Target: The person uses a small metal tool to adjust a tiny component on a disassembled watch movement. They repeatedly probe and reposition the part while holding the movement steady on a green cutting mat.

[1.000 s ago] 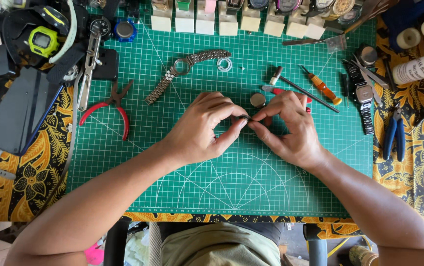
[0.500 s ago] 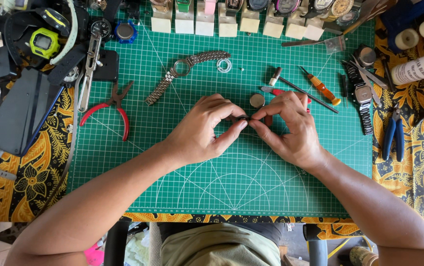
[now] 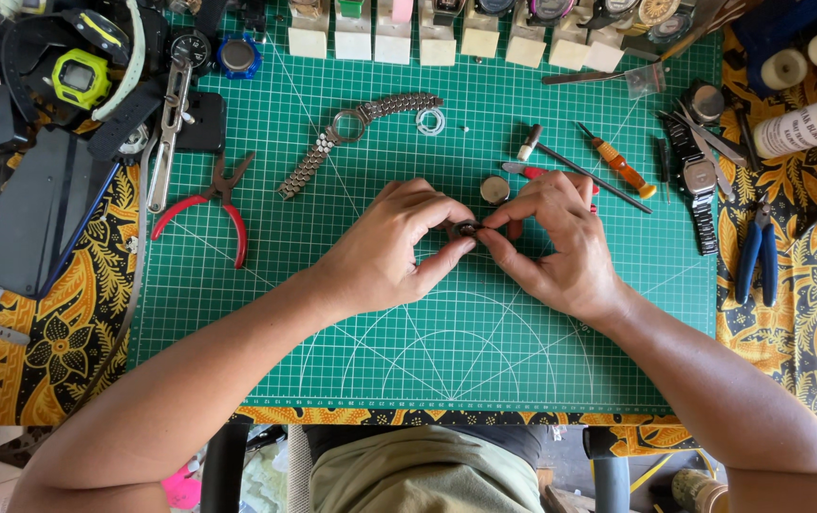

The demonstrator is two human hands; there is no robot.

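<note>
We pinched a small dark round watch part [image 3: 466,229] between the fingertips of our left hand [image 3: 391,249] and right hand [image 3: 553,239], both clamped on it, above the middle of the green cutting mat [image 3: 351,313]. It looked light, rigid, slippery and delicate, best gripped by its rim.
</note>
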